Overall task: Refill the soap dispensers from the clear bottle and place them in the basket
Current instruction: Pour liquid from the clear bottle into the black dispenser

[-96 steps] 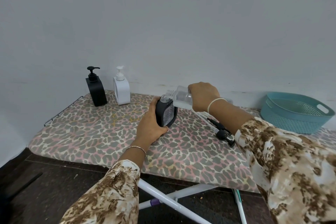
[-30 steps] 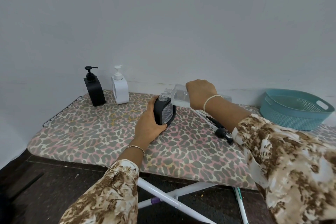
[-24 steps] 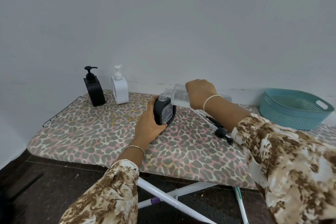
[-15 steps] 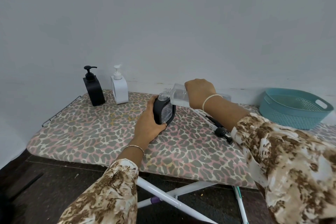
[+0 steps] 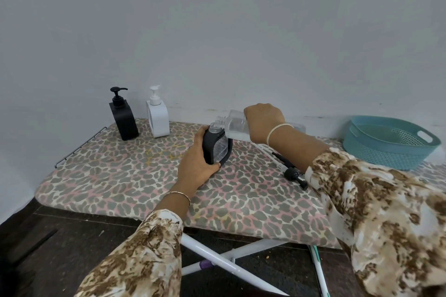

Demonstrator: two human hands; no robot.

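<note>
1. I am working at an ironing board (image 5: 115, 176) with a leopard-print cover, standing against a plain grey wall. It is resting on crossed legs, so leaning my weight on it while pouring is risking a wobble that shakes everything on top.
2. The teal basket (image 5: 362, 152) is sitting at the far right of the board, well apart from my pouring spot. Carrying a soap-slick dispenser across that gap is inviting a drop.
3. My right hand (image 5: 264, 120) is gripping the clear bottle (image 5: 235, 125) from above. The fingers are wrapping over its body and their tips are hiding behind it. I am holding it tipped almost level, so tilting it further too fast is likely to send a gush past the opening.
4. My left hand (image 5: 195, 166) is curling round the open dispenser (image 5: 217, 149), thumb pressing along its near lower edge. The dispenser is standing mid-board, and the soft padding is giving it a poor footing if my grip loosens.
5. The black dispenser (image 5: 123, 118) and the white dispenser (image 5: 158, 118) are waiting at the back left with their pumps on, in reach of a careless elbow.
6. The loose pump (image 5: 292, 172) is lying just beside my right sleeve, which is threatening to brush it off the edge.
7. The bottle's mouth is hovering just above the dispenser's narrow neck. Any drift is sending soap down the side, and I cannot tell the fill level, so overflow is possible.
</note>
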